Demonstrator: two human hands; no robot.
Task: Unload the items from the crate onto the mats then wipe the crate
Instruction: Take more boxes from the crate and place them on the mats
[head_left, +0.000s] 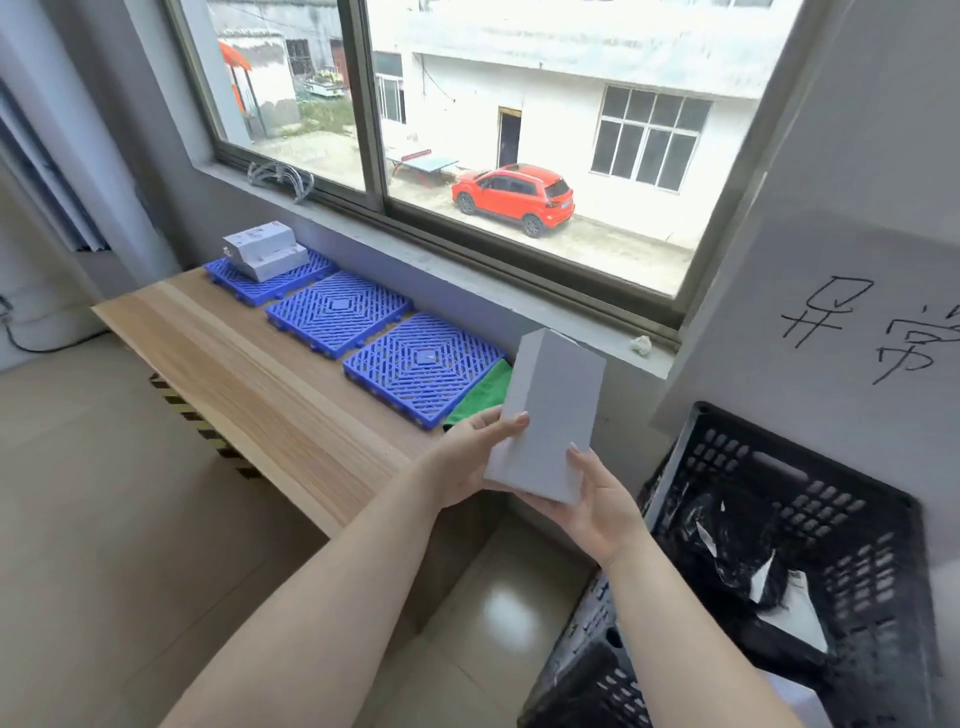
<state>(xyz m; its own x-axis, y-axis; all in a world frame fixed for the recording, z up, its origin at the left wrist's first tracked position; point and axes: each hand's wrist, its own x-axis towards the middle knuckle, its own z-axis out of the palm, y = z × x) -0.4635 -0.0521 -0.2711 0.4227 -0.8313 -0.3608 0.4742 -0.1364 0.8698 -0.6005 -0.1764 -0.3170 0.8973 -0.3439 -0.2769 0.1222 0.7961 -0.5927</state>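
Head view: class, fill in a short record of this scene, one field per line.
held item: white box, off the table, in both hands
left hand: grips box's lower left
right hand: supports box's bottom edge
mats: three blue, far mat bears white boxes
crate: black, packages still inside
cloth: green, beside near mat

A long wooden table (249, 374) ran under the window (467, 130), striped yellow-and-black tape (197, 415) showing below its near edge. Outside, 1 red car (514, 197) sat parked beside a white building (597, 104), with a table-tennis table (423, 162) behind it. Black handwriting (872, 327) marked the right-hand wall.
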